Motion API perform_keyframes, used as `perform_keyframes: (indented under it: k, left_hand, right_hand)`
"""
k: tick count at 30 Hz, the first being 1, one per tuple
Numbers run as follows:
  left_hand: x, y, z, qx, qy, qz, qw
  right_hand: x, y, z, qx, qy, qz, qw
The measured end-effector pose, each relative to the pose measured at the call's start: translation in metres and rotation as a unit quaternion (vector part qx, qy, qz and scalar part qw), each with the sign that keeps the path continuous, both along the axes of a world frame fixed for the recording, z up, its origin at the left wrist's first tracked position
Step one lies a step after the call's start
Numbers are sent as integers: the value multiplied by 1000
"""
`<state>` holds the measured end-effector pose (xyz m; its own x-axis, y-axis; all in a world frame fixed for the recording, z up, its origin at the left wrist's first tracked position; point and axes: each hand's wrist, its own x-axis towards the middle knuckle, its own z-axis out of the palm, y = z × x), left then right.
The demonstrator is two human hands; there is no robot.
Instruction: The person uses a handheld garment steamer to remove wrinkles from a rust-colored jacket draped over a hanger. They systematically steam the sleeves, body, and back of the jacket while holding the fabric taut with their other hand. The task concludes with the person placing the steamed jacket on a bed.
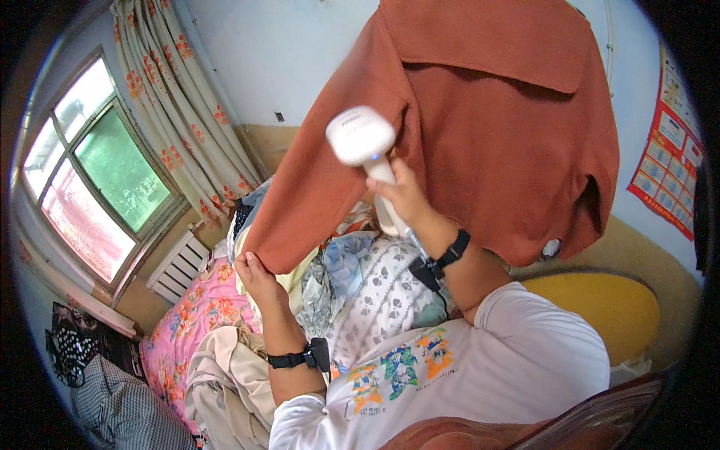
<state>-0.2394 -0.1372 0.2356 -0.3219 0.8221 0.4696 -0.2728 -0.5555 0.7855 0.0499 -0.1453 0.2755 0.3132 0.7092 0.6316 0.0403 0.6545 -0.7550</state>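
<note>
Rust-coloured coat [510, 142] and white handheld steamer [360, 135], seen from my head view: the coat hangs spread above the bed, collar uppermost, one sleeve drawn out obliquely toward the bed's left side. The steamer stands in front of this sleeve, its head slightly blurred and a small blue light showing at the neck; whether it touches the cloth I cannot tell. My right hand [407, 196] is wrapped around the steamer's handle, fingers closed; my left hand [259, 279] pinches the sleeve's end between thumb and fingers. A black band encircles each of my forearms. Below, a pink floral cover [184, 326] reaches the bed's left edge; a beige cloth [225, 379] lies crumpled at its near left corner, while a light blue cloth [347, 262] and a white patterned cloth [386, 281] lie heaped farther in. Beyond the left edge are a white radiator [180, 264], a window [112, 165] and a flowered curtain [180, 97]; a red-bordered poster [666, 169] hangs on the right wall.
</note>
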Motion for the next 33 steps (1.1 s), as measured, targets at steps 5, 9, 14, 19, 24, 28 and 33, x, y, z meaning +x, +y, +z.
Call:
perform_keyframes:
  k: [5, 9, 14, 19, 24, 28, 33]
  left_hand:
    - [-11, 2, -1, 17, 3, -4, 1000]
    - [-8, 3, 5, 34, -12, 2, 999]
    - [-11, 7, -1, 25, -1, -3, 1000]
    - [-6, 9, 2, 19, -23, -8, 1000]
    - [-16, 13, -5, 1, 6, -10, 1000]
    - [-15, 10, -4, 1, 16, -16, 1000]
    - [-16, 10, -6, -6, 21, -26, 999]
  right_hand:
    - [21, 12, 37, 22, 40, -55, 997]
    - [32, 23, 61, 44, 44, -27, 998]
    - [27, 31, 75, 48, 53, 12, 997]
    - [4, 42, 50, 25, 30, 30, 999]
    - [-33, 33, 23, 17, -7, 35, 999]
    - [-38, 30, 10, 39, -26, 48, 998]
    - [-16, 37, 39, 47, 35, 3, 998]
